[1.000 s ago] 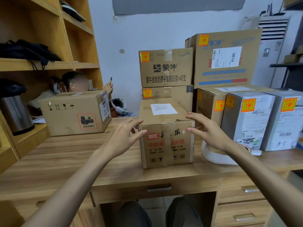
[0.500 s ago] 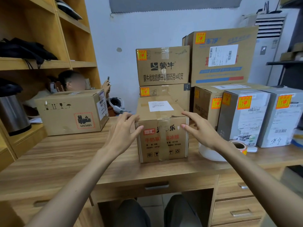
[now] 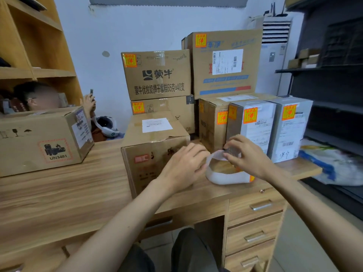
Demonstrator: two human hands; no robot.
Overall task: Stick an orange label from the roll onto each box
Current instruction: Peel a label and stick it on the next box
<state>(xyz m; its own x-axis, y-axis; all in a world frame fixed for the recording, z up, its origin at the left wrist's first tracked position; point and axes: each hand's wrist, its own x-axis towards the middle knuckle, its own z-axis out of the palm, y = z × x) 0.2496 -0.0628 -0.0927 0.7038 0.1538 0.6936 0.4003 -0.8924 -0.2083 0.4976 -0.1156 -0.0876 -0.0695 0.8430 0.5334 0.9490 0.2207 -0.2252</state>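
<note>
A brown box [image 3: 153, 138] with a white slip on top stands in front of me on the desk [image 3: 59, 193]; I see no orange label on it. Right of it lies the label roll [image 3: 227, 174], with a loop of white backing strip standing up from it. My right hand [image 3: 245, 156] pinches the roll's small core at the top of that loop. My left hand [image 3: 182, 167] is in front of the box's right corner, fingers curled at the strip's left edge. Behind stand several boxes with orange labels, such as the grey box [image 3: 253, 122].
Another brown box [image 3: 45, 140] marked UN3481 stands at the desk's left, with no orange label visible. A person sits behind it holding a phone. Wooden shelves rise at the left, dark shelving at the right. A white and blue bag [image 3: 334, 163] lies past the desk's right end.
Both hands have left the sides of the front box and moved right to the label roll. The camera has turned right as well.
</note>
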